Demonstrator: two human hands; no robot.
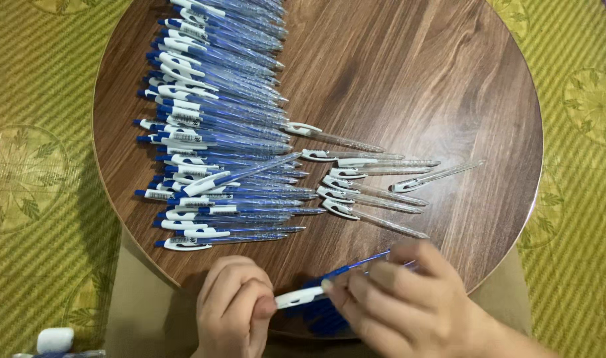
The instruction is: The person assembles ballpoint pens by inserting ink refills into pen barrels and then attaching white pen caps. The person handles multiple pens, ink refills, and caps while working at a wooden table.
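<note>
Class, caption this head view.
Both hands hold a pen at a round table beside rows of pens.

The round wooden table (pixel 449 79) carried bare surface across its upper right portion and along the right rim; a hand could have passed there unhindered. The left half was blocked by a dense pile of blue and white pens (pixel 210 126) running from the far edge almost to the near edge. A looser group of clear pen barrels (pixel 369 182) lay mid-table, just right of the pile, with narrow gaps between them. A strip of bare wood separated these barrels from the near edge, where the left hand (pixel 235 306) and right hand (pixel 399 301) occupied the space, touching a pen (pixel 303 296) held between them.
</note>
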